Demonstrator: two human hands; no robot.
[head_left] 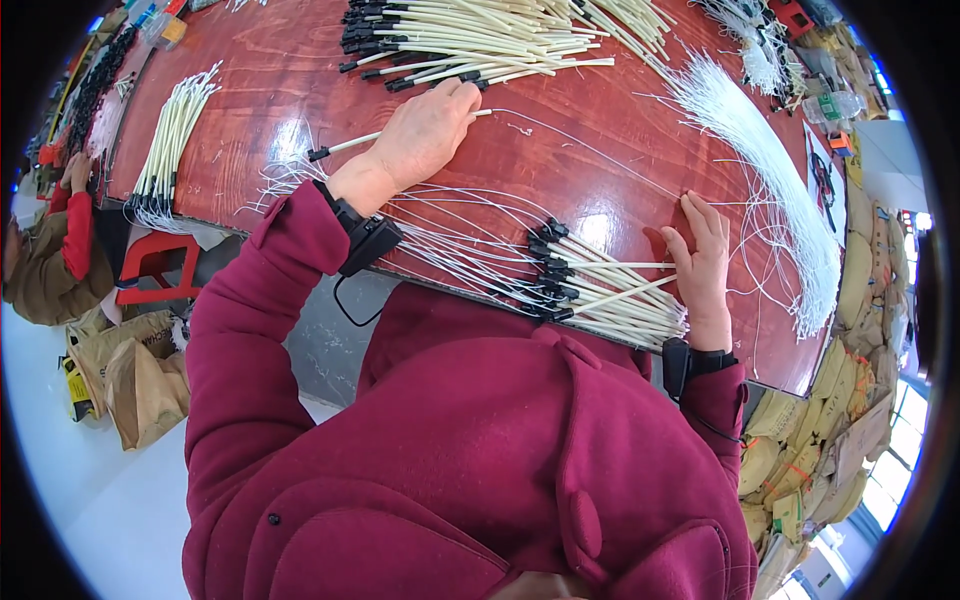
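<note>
My left hand [425, 135] is closed around a thin cream tube [355, 143] with a black end piece, its fingertips beside the black ends of a large pile of similar tubes [510, 40]. A white string [600, 153] runs from the tube's right end to my right hand [702, 250], which pinches it between thumb and fingers. Just left of my right hand, near the table edge, lies a bundle of cream tubes with black ends [615, 290]. White strings [450, 250] trail leftward from that bundle, passing below my left wrist.
A thick bundle of loose white strings [790, 215] lies on the right of the red wooden table [270, 60]. More tubes [177, 135] lie at the far left. A red stool [160, 265] and paper bags [145, 385] stand left below, near another person's red sleeve [76, 245].
</note>
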